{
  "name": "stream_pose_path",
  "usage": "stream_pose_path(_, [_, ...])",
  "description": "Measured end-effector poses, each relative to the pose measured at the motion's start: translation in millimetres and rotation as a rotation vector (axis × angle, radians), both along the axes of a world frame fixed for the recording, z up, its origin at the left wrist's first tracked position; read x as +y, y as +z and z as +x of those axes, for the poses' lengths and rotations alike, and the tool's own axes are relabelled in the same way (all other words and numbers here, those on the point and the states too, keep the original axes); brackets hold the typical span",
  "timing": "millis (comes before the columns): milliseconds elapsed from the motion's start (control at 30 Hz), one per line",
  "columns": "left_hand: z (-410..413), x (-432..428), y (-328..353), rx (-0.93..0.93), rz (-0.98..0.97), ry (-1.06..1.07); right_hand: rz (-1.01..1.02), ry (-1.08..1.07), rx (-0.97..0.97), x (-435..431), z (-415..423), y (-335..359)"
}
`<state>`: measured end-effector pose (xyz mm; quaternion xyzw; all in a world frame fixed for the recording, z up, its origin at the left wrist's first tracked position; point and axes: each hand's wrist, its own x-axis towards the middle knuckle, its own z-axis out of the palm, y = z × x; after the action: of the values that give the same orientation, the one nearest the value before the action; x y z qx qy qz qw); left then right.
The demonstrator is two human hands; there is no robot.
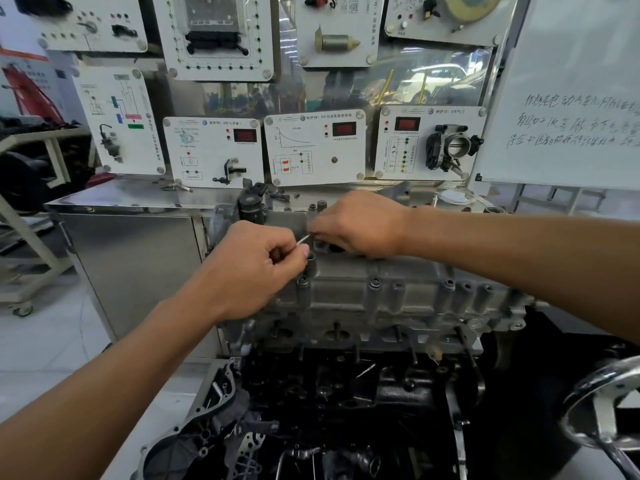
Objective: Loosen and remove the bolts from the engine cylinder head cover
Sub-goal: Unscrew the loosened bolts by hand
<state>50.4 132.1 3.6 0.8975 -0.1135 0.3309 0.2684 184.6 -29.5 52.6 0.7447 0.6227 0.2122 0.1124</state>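
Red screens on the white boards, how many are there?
3, side by side: the left screen, the middle screen and the right screen. More could be outside the picture.

A: Where is the grey cast-metal cylinder head cover [381,292]?

B: Centre, atop the black engine block [346,393] at its 6 o'clock. The left hand [256,268] is at 10 and the right hand [360,226] at 12, both pinching a thin silver metal rod [303,240].

A: Behind?

B: White square instrument panels [315,147] at 12, a steel box cabinet [131,258] at 9.
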Motion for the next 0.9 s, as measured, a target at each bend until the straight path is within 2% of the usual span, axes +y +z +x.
stream_pose_path(100, [-1, 1, 3, -0.038, -0.032, -0.008, 0.038, -0.032, 0.050, 2, -8, 21])
stream_pose_path(167, [-2, 4, 6, -0.053, -0.146, -0.034, 0.085, -0.057, 0.057, -3, -18, 43])
stream_pose_path(267, [-5, 5, 10, -0.043, -0.349, -0.145, 0.049, -0.134, 0.010, -26, -39, 66])
stream_pose_path(333, [-7, 5, 11, -0.025, -0.392, -0.208, 0.035, -0.166, 0.140, -44, -63, 64])
stream_pose_path(467, [-10, 7, 10, 0.058, -0.287, -0.225, 0.060, -0.269, 0.504, -61, -109, 31])
stream_pose_path(633, [-12, 8, 13, 0.056, -0.167, -0.244, 0.327, -0.418, 0.764, -48, -134, 1])
stream_pose_path(900, [-10, 12, 13, 0.101, -0.133, -0.224, 0.459, -0.560, 0.908, -43, -139, -15])
